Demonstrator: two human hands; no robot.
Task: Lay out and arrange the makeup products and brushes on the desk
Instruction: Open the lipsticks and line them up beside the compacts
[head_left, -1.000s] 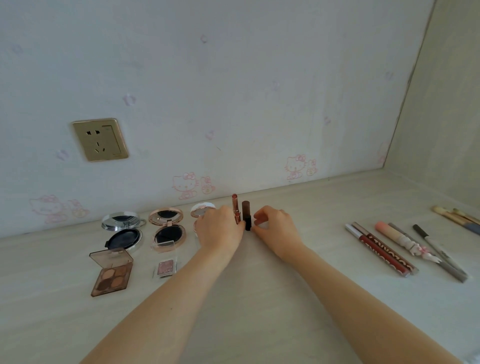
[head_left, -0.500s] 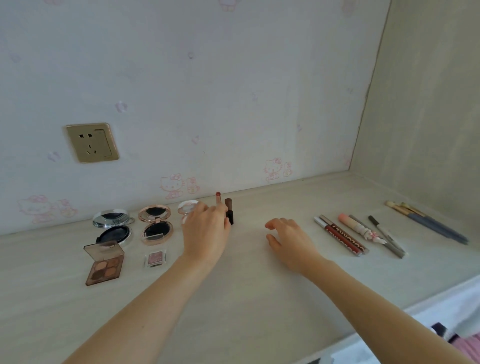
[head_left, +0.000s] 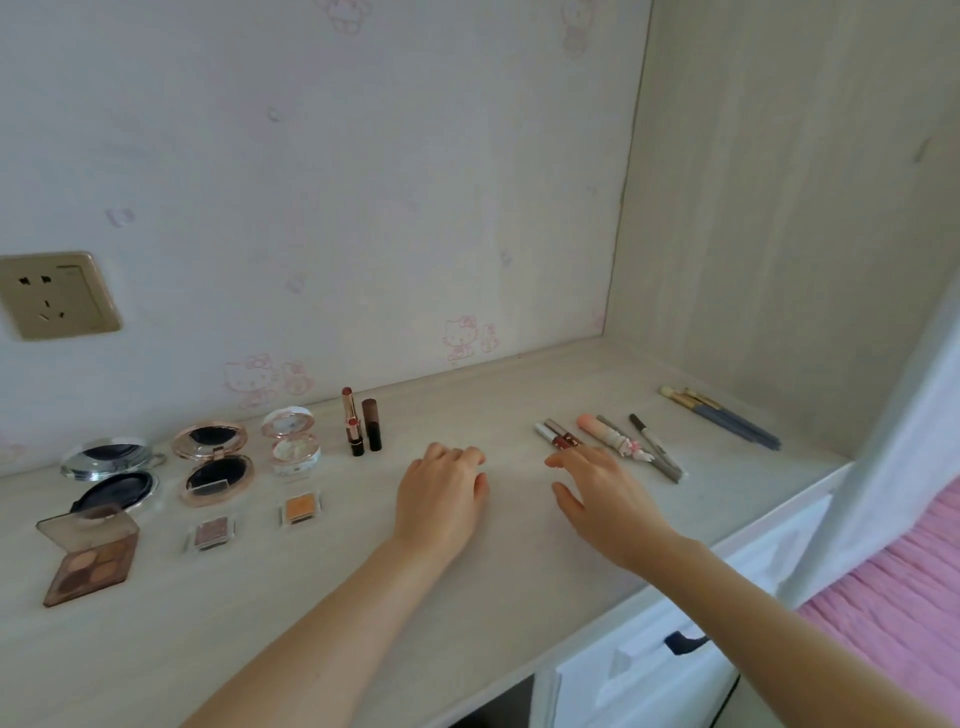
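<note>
The right hand (head_left: 602, 493), fingers loosely spread and empty, is just beside the two lip gloss tubes (head_left: 557, 437) lying right of centre on the table (head_left: 182, 649). Light, stiff and smooth, they probably roll; pinch mid-barrel. The left hand (head_left: 441, 499) rests loosely curled, holding nothing.

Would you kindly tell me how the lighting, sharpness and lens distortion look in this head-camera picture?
Head view: soft, even daylight, with barely any shadow under the left hand or right hand. Head view: the silver compact has a lid that gleams with a bright reflection. Head view: the wide lens tilts the wall corner, and the white drape at the right edge is blurred.
</note>
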